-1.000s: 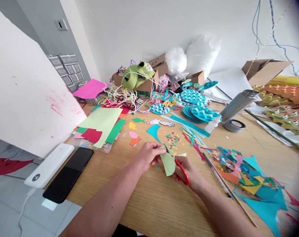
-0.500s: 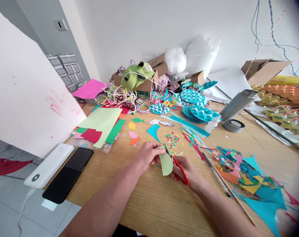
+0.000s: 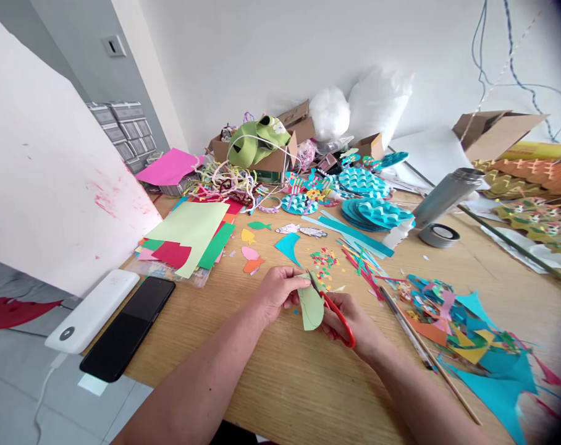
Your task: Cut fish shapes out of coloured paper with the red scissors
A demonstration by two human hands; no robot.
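Note:
My left hand [image 3: 280,287] pinches the upper left edge of a light green piece of paper [image 3: 312,310] that has a curved pencil line drawn on it. My right hand [image 3: 348,321] is closed round the red handles of a pair of scissors [image 3: 340,316]. The dark blades lie against the paper's upper right side, near my left fingertips. Just beyond my hands are small paper confetti bits [image 3: 324,259] and a blue paper scrap [image 3: 288,248]. Cut paper fish in green [image 3: 259,225], yellow [image 3: 248,236] and orange [image 3: 253,264] lie further left.
Coloured paper sheets [image 3: 188,225], a black phone [image 3: 127,327] and a white power bank [image 3: 92,309] are on the left. A paintbrush [image 3: 429,352], a heap of paper scraps [image 3: 470,334], a tape roll [image 3: 438,235] and a metal flask [image 3: 450,196] are on the right.
Hardly anything differs. The scissors and the green paper have shifted only very slightly in my hands.

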